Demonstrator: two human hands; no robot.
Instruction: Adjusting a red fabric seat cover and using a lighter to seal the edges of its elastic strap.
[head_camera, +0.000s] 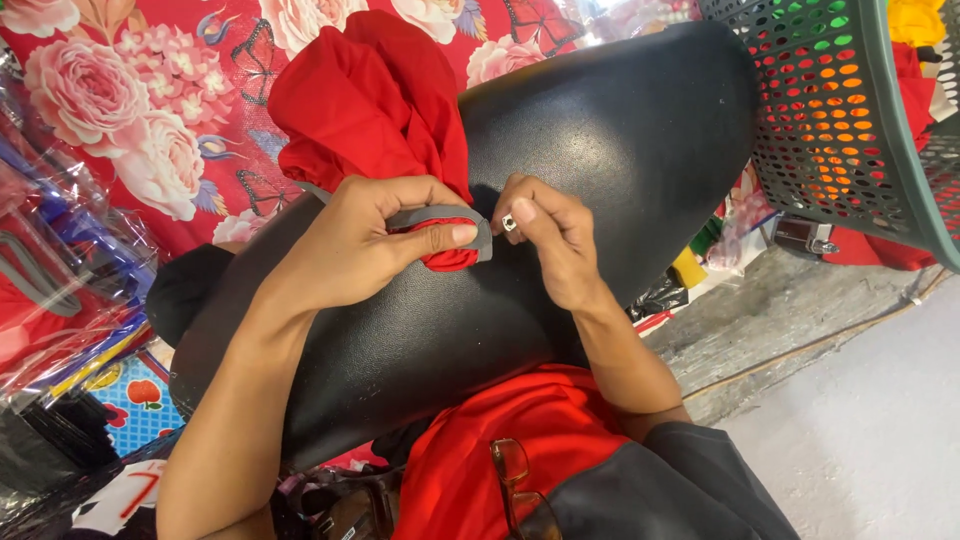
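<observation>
At frame centre I see my left hand (375, 240) pinching the grey zip tape (440, 215), my right hand (545, 235) closed on the slider (509, 223), which looks not yet threaded.

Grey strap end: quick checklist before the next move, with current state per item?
1. Left hand pinches grey strap: ok.
2. Right hand fingertips hold small metal piece: ok.
3. Metal piece next to strap end: ok.
4. Metal piece already attached to strap: cannot tell.
5. Red fabric clear of strap end: not ok, bunched under it.
6. Work rests on black padded surface: ok.
</observation>
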